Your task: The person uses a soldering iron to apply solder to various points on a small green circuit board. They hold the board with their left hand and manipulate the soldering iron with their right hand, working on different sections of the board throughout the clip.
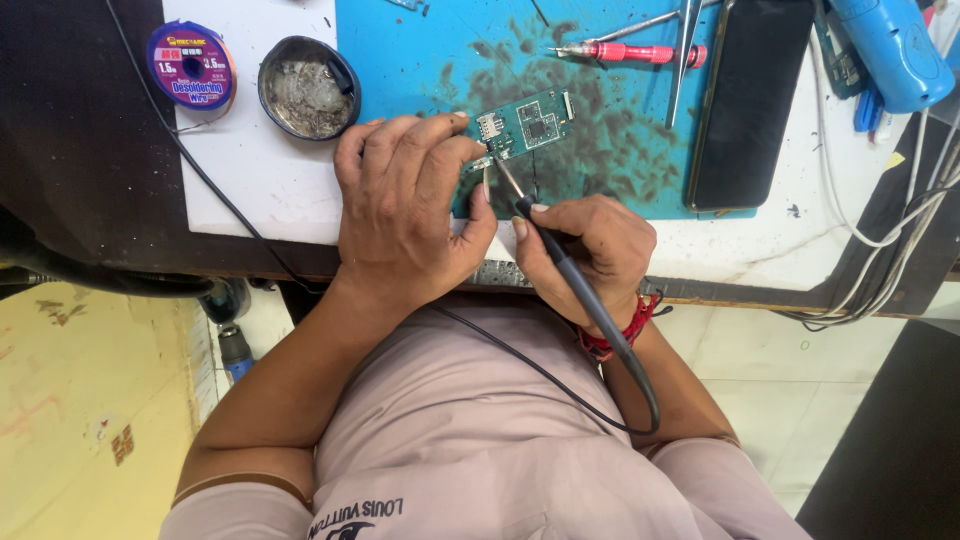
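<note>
1. Head view: the left hand (405,205) presses down on the small green circuit board (528,126), which lies on the blue mat (420,60) on the surface. Its fingers are together, clamped on the near end of the board. Holding it flat like this is good, so the board does not slide.
2. The right hand (585,250) holds the soldering iron (560,262) like a pencil. Its fingers are closed tight around the dark handle, and the thin tip touches the near edge of the board, just beside the left thumb.
3. The tip is hot, I think, so the thumb is best kept a little away from it.
4. The tip should rest on one spot only, with a soft touch.
5. The black cord runs back over the person's chest. It should hang loose so it does not pull the iron.
6. The round tin of paste (308,86) and the purple spool of wick (191,65) sit near the left hand. The red screwdriver (625,51), the tweezers (685,55) and the black phone (750,100) lie farther back.
</note>
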